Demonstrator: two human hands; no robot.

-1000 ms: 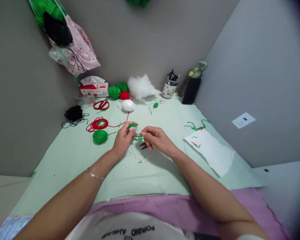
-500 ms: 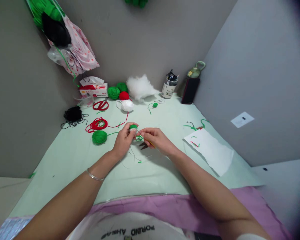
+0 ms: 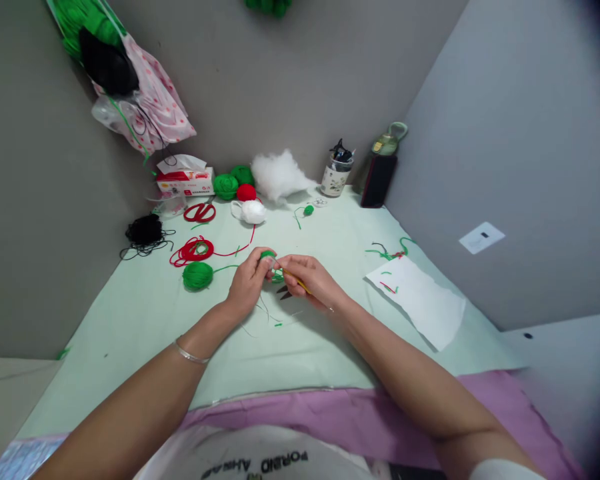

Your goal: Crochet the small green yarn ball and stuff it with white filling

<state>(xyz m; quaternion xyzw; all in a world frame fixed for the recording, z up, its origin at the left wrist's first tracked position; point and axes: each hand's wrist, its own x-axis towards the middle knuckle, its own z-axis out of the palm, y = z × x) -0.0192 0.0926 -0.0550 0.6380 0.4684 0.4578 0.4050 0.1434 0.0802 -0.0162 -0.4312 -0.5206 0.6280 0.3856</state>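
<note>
My left hand (image 3: 249, 277) is closed around a small green and white crocheted piece (image 3: 267, 255), which its fingers partly cover. In my right hand (image 3: 310, 277) is a crochet hook (image 3: 296, 279) with a yellow handle, its thin metal end at the piece. A green strand runs from my left hand to a green yarn ball (image 3: 198, 275) on the left. Under my right hand, dark scissor blades (image 3: 283, 293) poke out, and a loop of green yarn (image 3: 278, 276) shows between the hands.
Behind lie red-handled scissors (image 3: 199, 213), a white yarn ball (image 3: 253, 212), white stuffing (image 3: 281, 176) and a tissue box (image 3: 186, 182). Coiled red yarn (image 3: 193, 251) and black yarn (image 3: 145, 231) are left. A pen cup (image 3: 337, 176), phone (image 3: 379, 181) and white paper (image 3: 417, 300) are right.
The crochet hook has turned slightly in my right hand, so more of its yellow handle shows. Both hands stay close together at the piece. The whole view has shifted slightly.
</note>
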